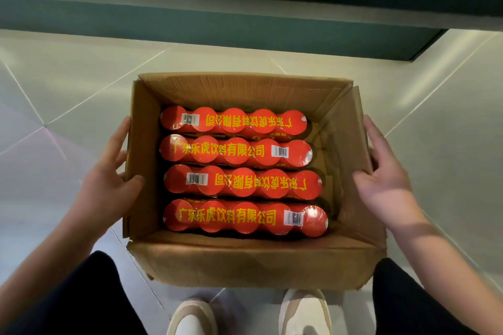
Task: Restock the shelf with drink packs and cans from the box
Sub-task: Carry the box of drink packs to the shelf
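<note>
Down on the pale tiled floor (pixel 68 76) an open cardboard box (pixel 245 261) sits just near of the dark green shelf base (pixel 217 27), which runs across the far side of the scene. Its top flaps are folded outward.

Four shrink-wrapped drink packs lie inside, side by side, each a row of five round red tops under film with yellow Chinese lettering. The farthest pack (pixel 234 122) and the third pack (pixel 242 182) have their white barcode labels towards the left end and their lettering upside down from this view. The second pack (pixel 234 151) and the nearest pack (pixel 245 216) carry theirs towards the right end. The packs sit towards the left of the box, with bare cardboard showing along the right side.

The left hand (pixel 109 179) grips the box's left wall: the thumb hooks over the top edge and the fingers lie fairly straight against the outside. The right hand (pixel 386 177) holds the right flap in much the same way, thumb at the flap's edge and fingers spread along its outer face.

Both forearms are bare. At the near edge, dark trouser legs (pixel 89 294) frame the box, and the light-coloured left shoe (pixel 192 318) and right shoe (pixel 303 313) point towards it.
</note>
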{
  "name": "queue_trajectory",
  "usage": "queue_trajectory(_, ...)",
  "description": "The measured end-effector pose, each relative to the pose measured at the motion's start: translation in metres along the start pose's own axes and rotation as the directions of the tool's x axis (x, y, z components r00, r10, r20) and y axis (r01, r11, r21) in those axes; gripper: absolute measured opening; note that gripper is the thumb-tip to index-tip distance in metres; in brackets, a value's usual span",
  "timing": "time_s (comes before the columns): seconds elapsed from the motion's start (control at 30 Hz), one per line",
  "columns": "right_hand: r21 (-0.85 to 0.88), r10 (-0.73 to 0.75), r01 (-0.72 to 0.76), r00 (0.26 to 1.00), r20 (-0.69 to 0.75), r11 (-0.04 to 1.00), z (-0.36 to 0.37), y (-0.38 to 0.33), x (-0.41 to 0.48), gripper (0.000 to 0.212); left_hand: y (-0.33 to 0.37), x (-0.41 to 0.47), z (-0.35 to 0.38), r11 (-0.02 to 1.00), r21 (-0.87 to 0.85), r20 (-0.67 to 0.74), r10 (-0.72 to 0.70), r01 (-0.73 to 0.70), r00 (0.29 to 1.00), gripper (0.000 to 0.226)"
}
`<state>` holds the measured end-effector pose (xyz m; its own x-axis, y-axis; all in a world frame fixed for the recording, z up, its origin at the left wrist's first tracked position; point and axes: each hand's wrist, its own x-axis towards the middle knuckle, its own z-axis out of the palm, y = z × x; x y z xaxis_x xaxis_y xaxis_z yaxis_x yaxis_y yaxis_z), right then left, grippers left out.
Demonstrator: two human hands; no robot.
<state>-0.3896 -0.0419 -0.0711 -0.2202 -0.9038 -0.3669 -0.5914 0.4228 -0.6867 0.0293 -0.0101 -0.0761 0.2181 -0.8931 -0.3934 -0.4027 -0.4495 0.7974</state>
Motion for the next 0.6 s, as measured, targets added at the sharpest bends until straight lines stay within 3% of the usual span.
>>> queue_trajectory(0.6,0.203,0.089,-0.095,0.995,0.04,0.974,-0.015,0.007,0.003,0.095,0.007,0.005,-0.017,1.0,-0.024,0.046,0.015,-0.014,0.999,0.11)
